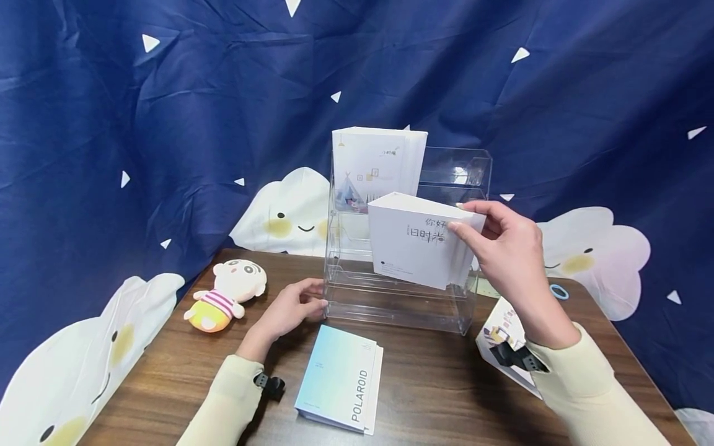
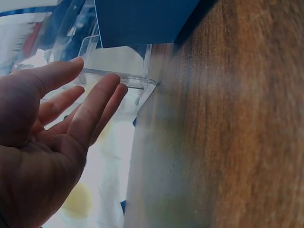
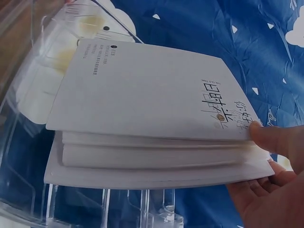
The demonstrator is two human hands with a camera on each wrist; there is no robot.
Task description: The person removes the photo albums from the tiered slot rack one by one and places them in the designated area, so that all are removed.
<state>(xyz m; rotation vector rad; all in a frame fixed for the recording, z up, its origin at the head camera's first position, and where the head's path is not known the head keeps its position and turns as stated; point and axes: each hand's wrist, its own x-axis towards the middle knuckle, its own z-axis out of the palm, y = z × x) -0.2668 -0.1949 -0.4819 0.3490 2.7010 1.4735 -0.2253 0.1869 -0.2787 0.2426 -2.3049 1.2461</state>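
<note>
A white photo album (image 1: 404, 244) with dark Chinese lettering is held by its upper right corner in my right hand (image 1: 513, 251), thumb on the cover and fingers behind. It is in front of the middle tiers of a clear tiered display rack (image 1: 390, 313). In the right wrist view, the album's (image 3: 142, 90) page edges show between its covers. My left hand (image 1: 290, 310) is at the rack's lower left side, its fingertips at the edge and its fingers extended. Another white album (image 1: 374, 158) with a tent picture stands at the rack's top left.
A pale blue album marked POLAROID (image 1: 337, 378) lies in front of the rack. On the right, partly behind my right forearm, is a white illustrated album (image 1: 504, 325), with a blue ring-shaped object (image 1: 558, 292) beyond it. A plush doll (image 1: 225, 294) lies at left.
</note>
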